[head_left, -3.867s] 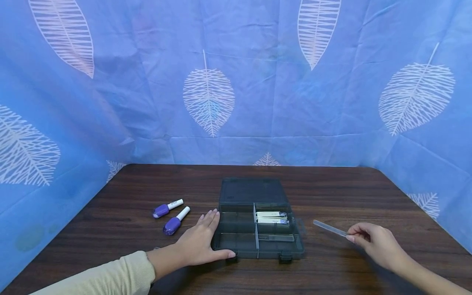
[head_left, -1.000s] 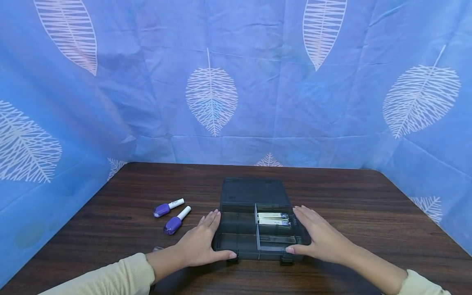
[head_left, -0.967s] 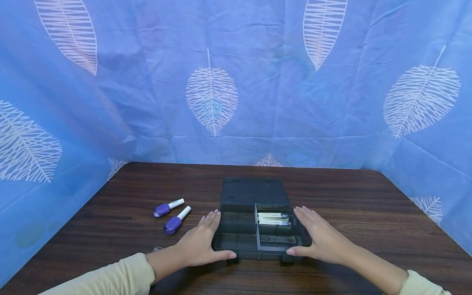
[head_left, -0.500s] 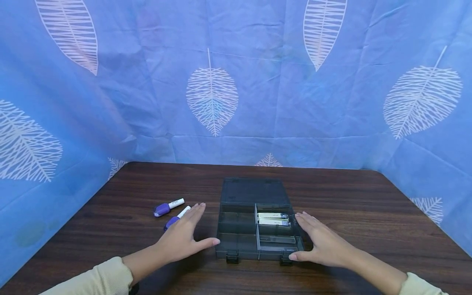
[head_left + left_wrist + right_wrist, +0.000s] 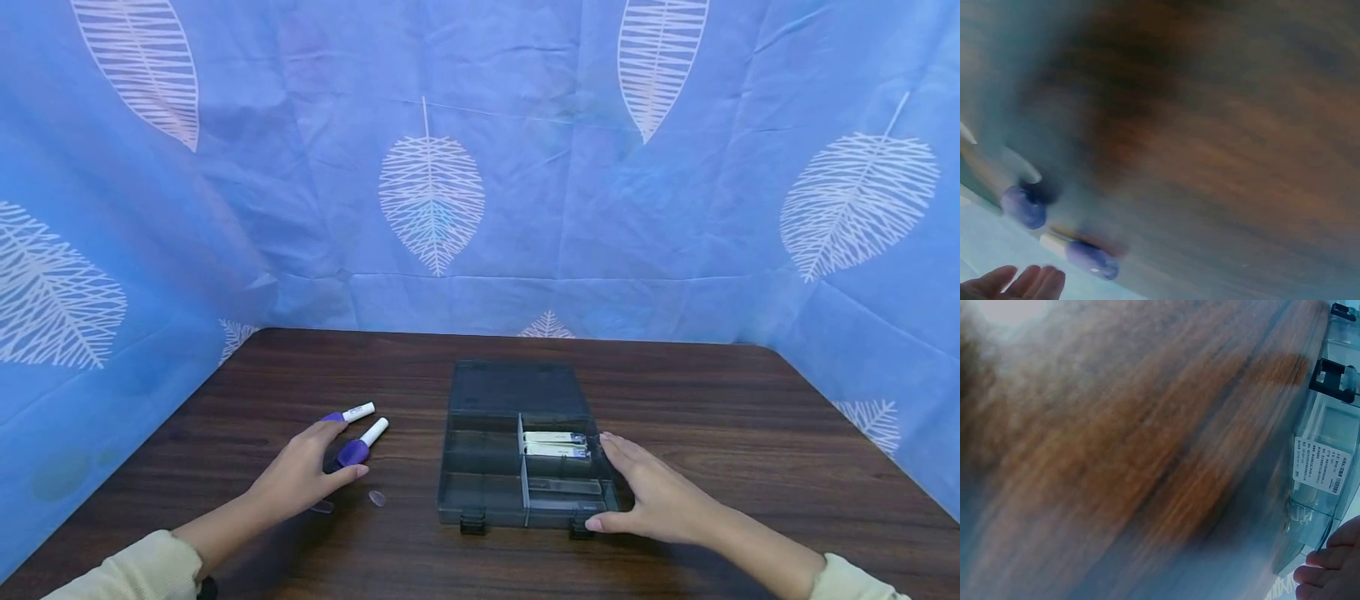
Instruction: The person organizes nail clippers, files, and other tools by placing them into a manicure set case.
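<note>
My left hand (image 5: 296, 471) reaches over the table, fingers spread and holding nothing, beside two purple nail polish bottles. It partly covers the farther bottle (image 5: 358, 412); the nearer bottle (image 5: 354, 452) lies between thumb and fingers, apart from them in the left wrist view. My right hand (image 5: 652, 492) rests along the right side of a dark see-through compartment box (image 5: 513, 387), thumb at its front right corner, fingers loosely extended. Inside the box, two nail clippers (image 5: 555, 437) lie in the back right compartment, and clear flat nail file strips (image 5: 564, 486) in the front right one.
Two small clear oval pieces (image 5: 377, 498) lie on the wooden table (image 5: 675, 375), one close to my left wrist. The box lid is laid back, its latches (image 5: 472, 525) facing me. A blue leaf-print cloth (image 5: 525, 208) hangs around the table.
My right hand held a clear nail file strip at first; it now rests at the box. My left hand has left the box's left side and moved left to the polish bottles.
</note>
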Demonstrator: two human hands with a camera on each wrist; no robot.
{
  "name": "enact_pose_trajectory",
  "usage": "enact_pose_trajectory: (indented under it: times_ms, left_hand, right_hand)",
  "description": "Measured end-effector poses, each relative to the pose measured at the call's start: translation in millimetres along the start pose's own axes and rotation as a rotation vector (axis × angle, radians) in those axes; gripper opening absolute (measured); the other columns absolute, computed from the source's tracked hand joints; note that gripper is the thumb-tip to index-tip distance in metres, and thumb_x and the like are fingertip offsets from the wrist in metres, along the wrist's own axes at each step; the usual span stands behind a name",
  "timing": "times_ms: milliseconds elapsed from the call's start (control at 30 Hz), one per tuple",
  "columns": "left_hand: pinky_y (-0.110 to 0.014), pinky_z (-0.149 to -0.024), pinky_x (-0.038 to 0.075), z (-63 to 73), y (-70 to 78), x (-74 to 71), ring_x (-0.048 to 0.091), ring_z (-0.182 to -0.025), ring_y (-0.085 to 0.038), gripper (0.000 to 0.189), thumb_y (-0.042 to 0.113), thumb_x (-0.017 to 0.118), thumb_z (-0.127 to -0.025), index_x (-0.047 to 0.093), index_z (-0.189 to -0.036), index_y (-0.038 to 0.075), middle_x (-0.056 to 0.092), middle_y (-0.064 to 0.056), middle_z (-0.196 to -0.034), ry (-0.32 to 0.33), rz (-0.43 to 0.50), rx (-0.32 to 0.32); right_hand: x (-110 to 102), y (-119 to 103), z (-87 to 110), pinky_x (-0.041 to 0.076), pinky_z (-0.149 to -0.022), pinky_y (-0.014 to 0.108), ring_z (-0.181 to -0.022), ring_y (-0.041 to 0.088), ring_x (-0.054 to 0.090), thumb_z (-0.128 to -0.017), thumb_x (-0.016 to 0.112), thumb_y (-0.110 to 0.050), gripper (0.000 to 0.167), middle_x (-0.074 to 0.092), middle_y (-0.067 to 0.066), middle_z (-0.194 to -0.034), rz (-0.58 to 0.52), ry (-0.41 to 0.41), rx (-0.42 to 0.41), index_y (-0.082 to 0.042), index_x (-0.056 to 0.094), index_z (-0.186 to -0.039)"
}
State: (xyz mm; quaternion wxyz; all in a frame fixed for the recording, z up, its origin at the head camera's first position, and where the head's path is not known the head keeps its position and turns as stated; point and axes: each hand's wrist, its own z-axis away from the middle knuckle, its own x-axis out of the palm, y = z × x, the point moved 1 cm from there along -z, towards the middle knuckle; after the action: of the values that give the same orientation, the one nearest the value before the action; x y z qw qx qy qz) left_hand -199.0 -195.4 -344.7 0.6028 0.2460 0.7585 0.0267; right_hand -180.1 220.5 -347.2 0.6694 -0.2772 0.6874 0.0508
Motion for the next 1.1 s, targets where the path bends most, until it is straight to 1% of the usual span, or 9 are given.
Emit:
enact_pose_trajectory:
  times_ms: [100,200,333,433,567,733,833,967,1100]
  left_hand:
    - [-0.055,-0.092,0.045,0.0,-5.8,2.0,0.05,-0.116,-0.046,0.066,0.032,0.073,-0.079,0.051,-0.122,-0.014,0.053,-0.032,-0.124,-0.054,0.012,-0.029]
    - [-0.052,-0.088,0.048,-4.4,-9.3,5.1,0.056,-0.109,-0.043,0.064,0.029,0.075,-0.077,0.054,-0.116,-0.017,0.058,-0.032,-0.116,-0.075,0.053,-0.046]
    - [-0.045,-0.08,0.052,-10.1,-11.4,7.9,0.063,-0.096,-0.036,0.06,0.027,0.077,-0.075,0.057,-0.11,-0.017,0.064,-0.027,-0.103,-0.098,0.122,-0.119]
    - [-0.044,-0.077,0.052,-12.4,-11.7,8.7,0.063,-0.092,-0.033,0.056,0.025,0.078,-0.074,0.059,-0.108,-0.016,0.065,-0.023,-0.098,-0.103,0.12,-0.166]
    - [-0.044,-0.075,0.051,-14.2,-10.5,10.3,0.06,-0.089,-0.03,0.052,0.022,0.079,-0.072,0.061,-0.103,-0.016,0.064,-0.021,-0.093,-0.09,0.075,-0.165]
    - [-0.031,-0.06,0.047,-15.4,-7.0,13.3,0.054,-0.072,-0.018,0.044,0.02,0.079,-0.071,0.063,-0.095,-0.012,0.063,-0.013,-0.083,-0.095,0.085,-0.179]
    - [-0.025,-0.054,0.042,-16.0,-5.0,14.4,0.05,-0.064,-0.014,0.042,0.019,0.079,-0.072,0.062,-0.095,-0.012,0.06,-0.009,-0.076,-0.103,0.101,-0.207]
    - [-0.028,-0.056,0.045,-17.1,-4.7,13.9,0.052,-0.065,-0.015,0.038,0.015,0.078,-0.071,0.063,-0.093,-0.012,0.06,-0.008,-0.073,-0.097,0.087,-0.212]
    - [-0.033,-0.063,0.05,-17.0,-7.0,12.3,0.058,-0.071,-0.017,0.033,0.01,0.077,-0.072,0.064,-0.093,-0.012,0.065,-0.012,-0.078,-0.087,0.073,-0.191]
  right_hand:
    - [-1.0,0.4,-0.9,0.037,-0.095,0.062,-0.127,0.048,0.038,-0.071,0.065,-0.066,0.106,0.036,0.03,-0.142,0.006,-0.007,0.001,0.012,0.035,-0.137]
    - [-3.0,0.6,-1.0,0.037,-0.095,0.061,-0.127,0.047,0.038,-0.07,0.065,-0.066,0.106,0.036,0.03,-0.141,0.007,-0.007,0.003,0.012,0.035,-0.136]
    - [-4.3,0.4,-1.2,0.037,-0.096,0.061,-0.128,0.047,0.038,-0.07,0.065,-0.066,0.106,0.038,0.03,-0.14,0.024,-0.007,-0.002,0.012,0.036,-0.136]
    - [-4.6,-0.7,-1.3,0.037,-0.096,0.062,-0.128,0.047,0.037,-0.07,0.064,-0.068,0.107,0.037,0.031,-0.14,0.037,-0.01,-0.007,0.012,0.036,-0.136]
    - [-5.3,-2.5,-1.3,0.035,-0.097,0.062,-0.129,0.048,0.035,-0.069,0.064,-0.068,0.109,0.037,0.032,-0.14,0.046,-0.017,-0.013,0.012,0.035,-0.137]
    - [-6.1,-4.1,-2.5,0.034,-0.098,0.063,-0.13,0.048,0.034,-0.07,0.064,-0.067,0.108,0.036,0.032,-0.141,0.033,-0.038,-0.019,0.013,0.034,-0.137]
    - [-6.1,-3.9,-3.1,0.033,-0.099,0.063,-0.13,0.049,0.033,-0.071,0.064,-0.066,0.108,0.035,0.032,-0.141,0.006,-0.053,-0.008,0.013,0.033,-0.137]
    - [-6.2,-2.6,-3.4,0.032,-0.098,0.064,-0.131,0.05,0.031,-0.069,0.067,-0.065,0.111,0.032,0.033,-0.143,-0.063,-0.08,0.012,0.014,0.03,-0.138]
    - [-6.4,-2.3,-3.7,0.032,-0.098,0.064,-0.131,0.051,0.03,-0.068,0.068,-0.064,0.112,0.031,0.034,-0.143,-0.097,-0.085,0.006,0.015,0.03,-0.138]
